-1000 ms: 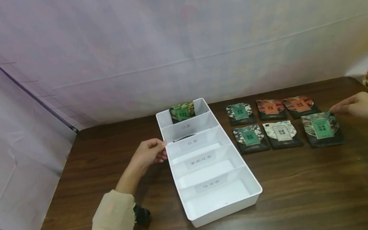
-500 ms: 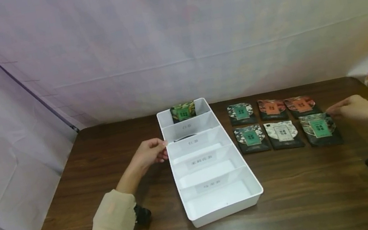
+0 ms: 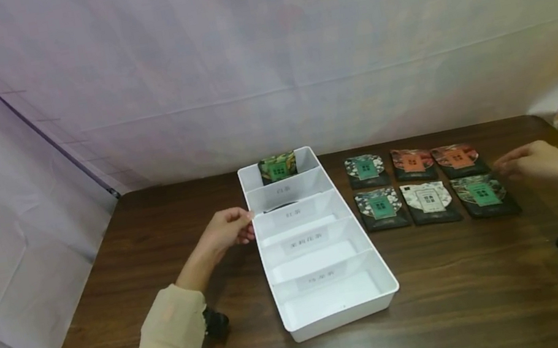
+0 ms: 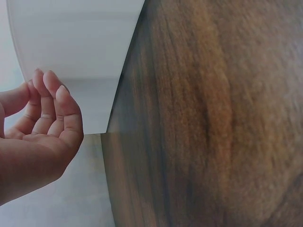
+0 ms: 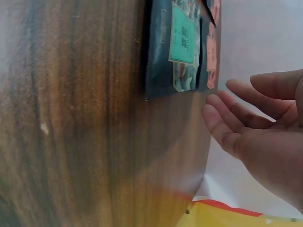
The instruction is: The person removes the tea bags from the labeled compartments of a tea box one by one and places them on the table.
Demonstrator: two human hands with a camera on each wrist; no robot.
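Note:
A long white divided tray [image 3: 339, 312] stands on the table, its dividers bearing printed labels. My left hand [image 3: 227, 230] pinches the tray's left rim between thumb and fingers, which the left wrist view [image 4: 47, 113] also shows. On the right, my right hand [image 3: 537, 162] hovers with relaxed fingers beside a dark tea packet with a green label [image 3: 484, 195]. The right wrist view shows that hand apart from the packet [image 5: 184, 42], holding nothing. A green-patterned tea packet [image 3: 278, 168] leans upright in the tray's rearmost compartment; a dark edge shows in the second.
Beside the green-label packet lie a white packet [image 3: 431, 203] and another green-label packet [image 3: 382, 210]. Behind them are two red-label packets [image 3: 414, 164] and a third green-label one [image 3: 366, 171]. A white cloth [image 3: 291, 53] hangs behind the brown table [image 3: 448, 306].
My right hand has shifted slightly left with the front-right green-label packet, setting it flat nearer the row, and has let go. The left hand stays on the tray's rim.

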